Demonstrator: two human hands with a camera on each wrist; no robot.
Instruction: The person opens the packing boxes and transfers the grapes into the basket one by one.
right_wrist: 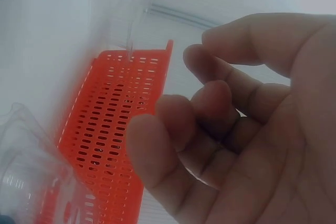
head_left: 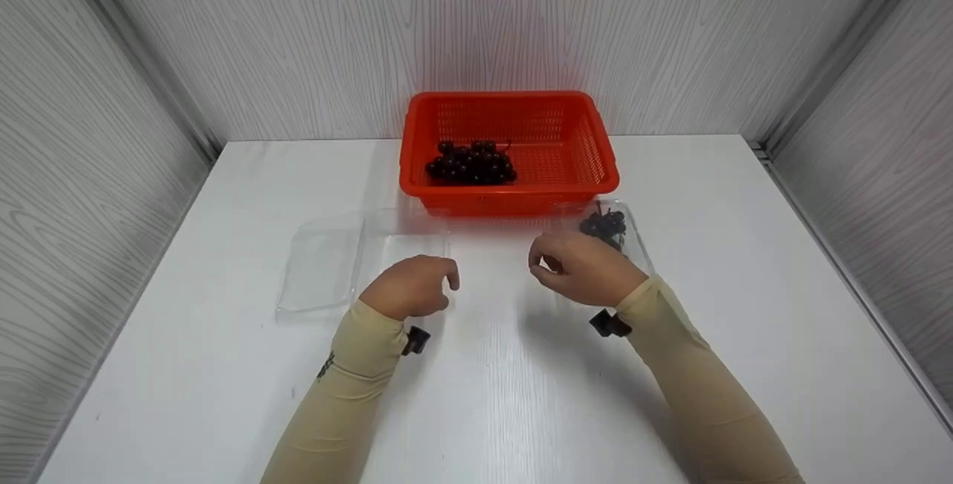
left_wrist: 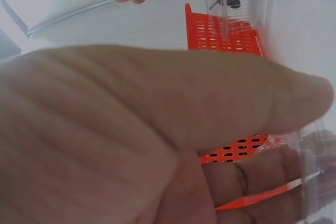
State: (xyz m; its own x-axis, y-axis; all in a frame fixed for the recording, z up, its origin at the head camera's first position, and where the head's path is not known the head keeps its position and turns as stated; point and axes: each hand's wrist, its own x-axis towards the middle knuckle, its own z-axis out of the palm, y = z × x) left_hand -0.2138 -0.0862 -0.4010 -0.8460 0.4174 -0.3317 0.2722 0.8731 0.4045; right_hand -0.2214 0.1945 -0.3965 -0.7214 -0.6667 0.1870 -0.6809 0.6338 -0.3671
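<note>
My left hand (head_left: 412,287) reaches over the near right part of an empty clear plastic box (head_left: 402,225), whose lid (head_left: 320,264) lies folded out to the left. In the left wrist view the thumb (left_wrist: 226,98) is stretched out, and clear plastic overlaps the fingertips. My right hand (head_left: 584,268) hovers by a second clear box (head_left: 639,240), fingers loosely curled with nothing between them, as the right wrist view also shows. Inside that box is a small bunch of dark grapes (head_left: 604,225), partly covered by the hand.
A red perforated basket (head_left: 506,202) stands at the back middle of the white table (head_left: 476,409), against the rear wall. A larger bunch of dark grapes (head_left: 476,165) lies in its left half. Walls enclose the table at the left and right.
</note>
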